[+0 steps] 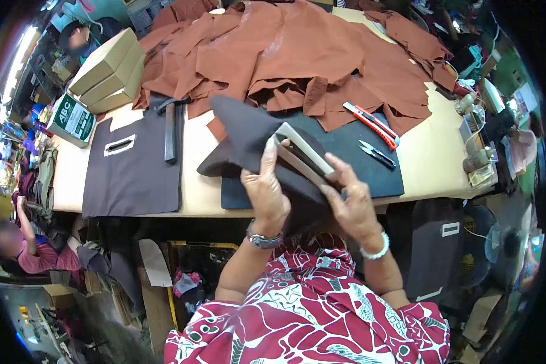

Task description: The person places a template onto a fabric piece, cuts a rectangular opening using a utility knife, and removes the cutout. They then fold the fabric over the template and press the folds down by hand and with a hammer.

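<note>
Both my hands hold up a dark brown fabric piece (249, 133) with a pale-edged slit in it, above the front of the table. My left hand (266, 197) pinches it near the left end of the slit, thumb on top. My right hand (353, 200) grips the pale strip (306, 148) at its right end between thumb and fingers. Part of the cloth hangs down between my wrists, and its underside is hidden. Beneath lies a dark cutting mat (370, 176), partly covered by the cloth.
A red utility knife (373, 125) and thread snips (377, 155) lie on the mat. Left are a hammer (170, 130) on another dark fabric panel (133, 176), a green ABC box (73, 119) and stacked cartons (109, 67). Rust-brown cloth (285, 48) covers the back. A person (45, 252) is at far left.
</note>
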The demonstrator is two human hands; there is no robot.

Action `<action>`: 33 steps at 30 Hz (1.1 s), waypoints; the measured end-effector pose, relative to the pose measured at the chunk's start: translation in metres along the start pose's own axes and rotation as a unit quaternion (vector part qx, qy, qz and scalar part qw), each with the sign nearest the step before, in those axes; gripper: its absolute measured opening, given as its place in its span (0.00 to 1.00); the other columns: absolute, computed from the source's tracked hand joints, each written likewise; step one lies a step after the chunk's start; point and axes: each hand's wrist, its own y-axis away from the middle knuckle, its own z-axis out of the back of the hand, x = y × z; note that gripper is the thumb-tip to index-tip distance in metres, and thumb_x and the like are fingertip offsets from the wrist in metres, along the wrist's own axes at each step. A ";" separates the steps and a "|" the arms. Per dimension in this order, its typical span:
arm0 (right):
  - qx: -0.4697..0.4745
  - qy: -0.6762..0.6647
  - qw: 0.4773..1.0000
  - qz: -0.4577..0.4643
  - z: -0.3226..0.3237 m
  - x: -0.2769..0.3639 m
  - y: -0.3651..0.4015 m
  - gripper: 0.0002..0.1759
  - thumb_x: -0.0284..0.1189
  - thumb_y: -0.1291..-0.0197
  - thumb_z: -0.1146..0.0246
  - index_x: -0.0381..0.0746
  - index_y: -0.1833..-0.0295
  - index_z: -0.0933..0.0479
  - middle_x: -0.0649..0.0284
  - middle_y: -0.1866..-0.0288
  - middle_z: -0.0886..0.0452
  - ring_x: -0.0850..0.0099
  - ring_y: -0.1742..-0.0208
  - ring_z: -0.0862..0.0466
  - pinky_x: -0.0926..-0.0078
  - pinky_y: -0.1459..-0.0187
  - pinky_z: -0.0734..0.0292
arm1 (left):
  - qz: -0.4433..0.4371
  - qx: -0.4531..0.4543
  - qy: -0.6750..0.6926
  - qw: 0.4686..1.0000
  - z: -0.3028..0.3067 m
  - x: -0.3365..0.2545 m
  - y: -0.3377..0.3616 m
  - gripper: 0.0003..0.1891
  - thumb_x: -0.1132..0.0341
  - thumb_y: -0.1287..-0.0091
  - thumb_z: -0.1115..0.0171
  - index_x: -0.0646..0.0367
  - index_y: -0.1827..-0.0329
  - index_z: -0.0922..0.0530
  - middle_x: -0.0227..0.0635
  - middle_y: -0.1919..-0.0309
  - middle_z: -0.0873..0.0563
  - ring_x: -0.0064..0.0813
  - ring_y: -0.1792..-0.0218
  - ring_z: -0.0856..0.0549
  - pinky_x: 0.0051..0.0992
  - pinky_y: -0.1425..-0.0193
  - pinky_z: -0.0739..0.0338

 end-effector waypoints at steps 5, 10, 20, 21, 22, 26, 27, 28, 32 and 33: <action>0.107 0.006 0.994 0.003 0.038 -0.009 -0.029 0.31 0.16 0.45 0.45 0.34 0.33 0.38 0.55 0.71 0.20 0.70 0.69 0.20 0.75 0.60 0.26 | 0.006 -0.194 -0.015 0.981 0.053 -0.049 0.009 0.16 0.72 0.36 0.40 0.65 0.45 0.25 0.34 0.49 0.20 0.25 0.53 0.18 0.25 0.46 0.23; 0.164 0.042 0.984 0.061 0.032 -0.025 -0.048 0.32 0.18 0.47 0.45 0.34 0.33 0.40 0.49 0.66 0.18 0.57 0.65 0.17 0.68 0.56 0.25 | -0.337 -0.187 -0.227 0.894 0.096 -0.100 0.003 0.25 0.76 0.37 0.40 0.60 0.37 0.34 0.38 0.46 0.22 0.28 0.48 0.21 0.30 0.46 0.24; 0.127 0.071 0.982 0.123 -0.003 -0.072 -0.046 0.31 0.18 0.46 0.44 0.40 0.34 0.36 0.50 0.61 0.17 0.53 0.58 0.19 0.60 0.53 0.25 | -0.231 0.455 -0.608 0.608 0.028 0.013 -0.044 0.12 0.66 0.44 0.35 0.61 0.58 0.19 0.41 0.61 0.18 0.43 0.59 0.19 0.36 0.53 0.26; 0.119 0.057 0.984 0.118 -0.004 -0.074 -0.044 0.30 0.18 0.46 0.44 0.40 0.34 0.35 0.51 0.61 0.17 0.53 0.57 0.19 0.60 0.54 0.25 | -0.225 0.474 -0.618 0.585 0.024 0.020 -0.049 0.12 0.67 0.45 0.35 0.62 0.60 0.19 0.41 0.63 0.18 0.43 0.60 0.19 0.36 0.55 0.26; 0.100 0.056 0.985 0.126 -0.006 -0.076 -0.042 0.29 0.18 0.45 0.42 0.40 0.36 0.33 0.53 0.62 0.17 0.55 0.57 0.18 0.61 0.55 0.25 | -0.189 0.484 -0.607 0.601 0.024 0.023 -0.054 0.11 0.67 0.45 0.35 0.62 0.61 0.18 0.42 0.65 0.18 0.43 0.61 0.19 0.36 0.56 0.25; 0.061 0.101 0.980 0.162 -0.009 -0.084 -0.040 0.27 0.19 0.45 0.40 0.40 0.38 0.31 0.55 0.60 0.17 0.56 0.58 0.18 0.63 0.57 0.23 | -0.109 0.489 -0.579 0.643 0.030 0.021 -0.064 0.09 0.67 0.45 0.33 0.62 0.65 0.17 0.42 0.70 0.17 0.41 0.67 0.17 0.34 0.62 0.25; 0.061 0.118 0.977 0.168 -0.009 -0.084 -0.039 0.26 0.20 0.45 0.40 0.40 0.38 0.31 0.56 0.60 0.17 0.57 0.58 0.18 0.63 0.57 0.23 | -0.092 0.487 -0.580 0.646 0.033 0.020 -0.066 0.08 0.67 0.45 0.33 0.62 0.66 0.17 0.42 0.71 0.17 0.40 0.67 0.17 0.33 0.62 0.25; 0.061 0.135 0.973 0.175 -0.009 -0.084 -0.039 0.26 0.20 0.45 0.39 0.39 0.39 0.30 0.56 0.60 0.17 0.57 0.58 0.18 0.64 0.58 0.23 | -0.098 0.488 -0.571 0.653 0.037 0.019 -0.067 0.08 0.67 0.45 0.32 0.61 0.65 0.16 0.41 0.71 0.17 0.38 0.68 0.18 0.31 0.63 0.25; 0.079 0.191 0.946 0.251 -0.003 -0.085 -0.038 0.24 0.21 0.44 0.39 0.39 0.40 0.29 0.55 0.58 0.17 0.60 0.55 0.18 0.65 0.55 0.21 | -0.138 0.492 -0.560 0.652 0.051 0.011 -0.070 0.09 0.66 0.45 0.32 0.58 0.63 0.15 0.38 0.70 0.18 0.35 0.68 0.19 0.31 0.63 0.25; 0.083 0.213 0.931 0.285 -0.003 -0.087 -0.039 0.23 0.21 0.44 0.40 0.38 0.40 0.29 0.55 0.58 0.17 0.60 0.54 0.18 0.65 0.54 0.21 | -0.149 0.494 -0.553 0.654 0.057 0.011 -0.072 0.09 0.66 0.45 0.32 0.57 0.62 0.15 0.38 0.70 0.19 0.35 0.68 0.19 0.30 0.63 0.25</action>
